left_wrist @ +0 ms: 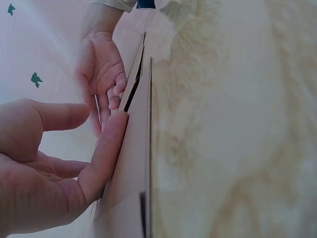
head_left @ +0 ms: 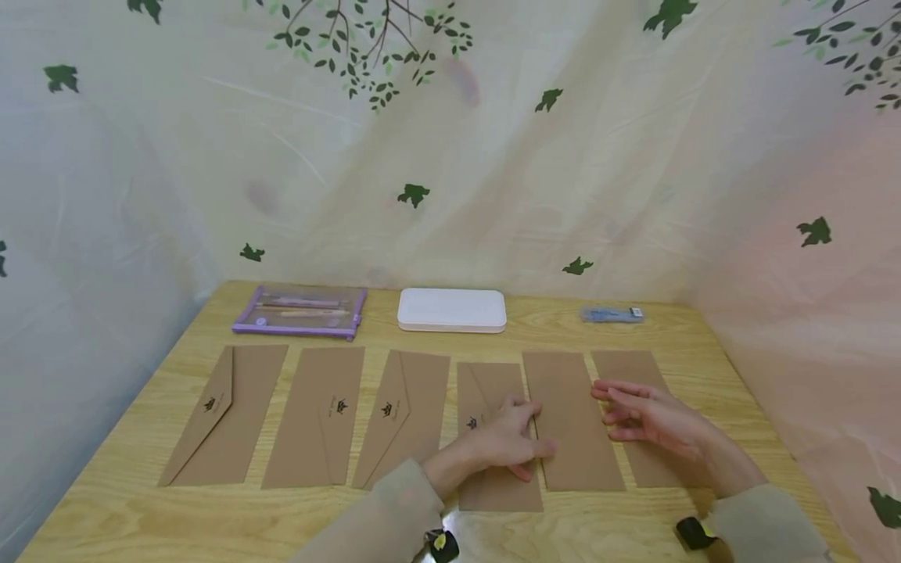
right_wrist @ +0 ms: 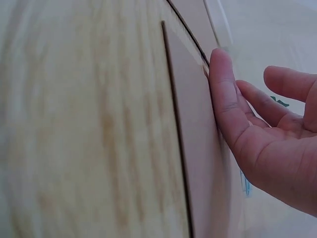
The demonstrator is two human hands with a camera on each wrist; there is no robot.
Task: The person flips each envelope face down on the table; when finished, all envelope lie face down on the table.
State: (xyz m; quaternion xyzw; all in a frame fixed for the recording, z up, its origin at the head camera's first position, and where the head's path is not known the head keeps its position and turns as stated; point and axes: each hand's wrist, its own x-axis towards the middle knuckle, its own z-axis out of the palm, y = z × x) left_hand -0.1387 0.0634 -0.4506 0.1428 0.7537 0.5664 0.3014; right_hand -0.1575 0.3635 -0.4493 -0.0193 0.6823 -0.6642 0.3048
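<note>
Several brown paper envelopes lie in a row on the wooden table. My left hand is over an envelope with a small dark crown print, its fingertips by the left edge of the plain envelope to the right. The thumb stands apart from the fingers in the left wrist view. Above the rightmost envelope is my right hand, fingers loosely extended toward the plain envelope's right edge. In the right wrist view, its fingers lie along an envelope surface. Neither hand grips anything.
More envelopes lie to the left: one with a raised-looking pointed flap, one with its crown at right, another. Behind them are a purple-edged clear pencil pouch, a white case and a small blue packet.
</note>
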